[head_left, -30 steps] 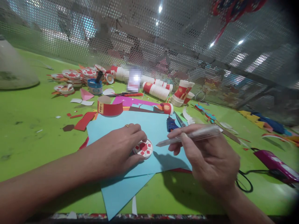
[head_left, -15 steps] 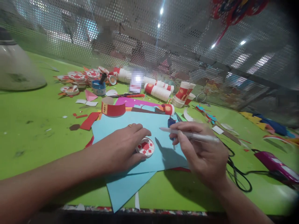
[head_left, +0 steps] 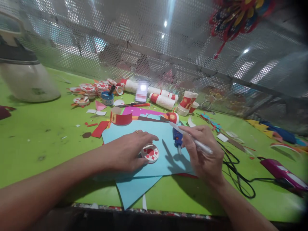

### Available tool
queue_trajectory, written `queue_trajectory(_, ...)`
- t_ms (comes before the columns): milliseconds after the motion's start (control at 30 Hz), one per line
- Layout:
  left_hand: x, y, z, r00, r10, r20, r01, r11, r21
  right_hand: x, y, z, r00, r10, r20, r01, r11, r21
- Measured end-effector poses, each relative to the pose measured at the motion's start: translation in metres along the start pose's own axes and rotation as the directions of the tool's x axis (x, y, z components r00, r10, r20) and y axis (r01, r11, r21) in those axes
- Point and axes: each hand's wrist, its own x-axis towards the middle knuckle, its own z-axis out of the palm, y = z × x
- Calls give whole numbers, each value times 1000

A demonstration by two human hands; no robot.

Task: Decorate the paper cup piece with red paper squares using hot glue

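A small round white disc (head_left: 150, 154) with a red pattern lies on light blue paper (head_left: 134, 128). My left hand (head_left: 130, 149) curves around its left side, fingers stretched and apart, with the thumb at the disc's lower left rim. Between the fingers of my right hand (head_left: 204, 150) is a white pen (head_left: 196, 142), held above the paper with its tip pointing up and left. Behind that hand, partly hidden, lies a blue plastic tool (head_left: 177, 137) with a pale stick at its near end.
Stacked paper cups (head_left: 162, 101), a blue jar (head_left: 107, 98) and several patterned cup crafts (head_left: 88, 88) stand at the back. A red paper band (head_left: 121, 118) is behind the blue paper. At right are a magenta device (head_left: 281, 173) and black cord (head_left: 240, 179).
My left index finger has lifted away from the disc, leaving more of it showing. The right hand has tilted the pen more steeply, its tip now higher. The view has shifted slightly.
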Motion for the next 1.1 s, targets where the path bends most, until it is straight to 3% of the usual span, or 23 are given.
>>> queue_trajectory(167, 0, 4, -2, 1000, -10, 28, 10, 1000, 14, -1, 7, 3, 997, 7, 81, -6, 1000, -16)
queue_trajectory(400, 1, 1, 5, 1000, -15, -10, 16, 1000, 25, -1, 21, 13, 960, -136, 244, 175, 974, -147)
queue_trajectory(500, 2, -4, -1, 988, 41, -152, -49, 998, -50, -4, 25, 17, 914, -140, 381, 238, 945, -223)
queue_trajectory(567, 4, -9, -8, 935, 29, -353, -74, 990, -117, -6, 26, 18, 883, -114, 455, 262, 925, -276)
queue_trajectory(667, 9, -18, -20, 781, -97, -617, -23, 983, -184, -10, 25, 18, 852, -83, 518, 291, 896, -334)
queue_trajectory(733, 10, -24, -28, 692, -190, -696, 26, 971, -239, -12, 25, 18, 842, -84, 533, 312, 882, -353)
queue_trajectory(800, 10, -30, -38, 663, -219, -716, 81, 972, -222, -13, 26, 19, 842, -94, 532, 328, 871, -365)
queue_trajectory(900, 1, -39, -57, 684, -245, -687, 165, 969, -182, -13, 26, 20, 845, -114, 522, 346, 860, -374)
queue_trajectory(1100, -42, -65, -88, 800, -363, -477, 405, 914, -15, -10, 30, 17, 851, -121, 511, 359, 844, -398)
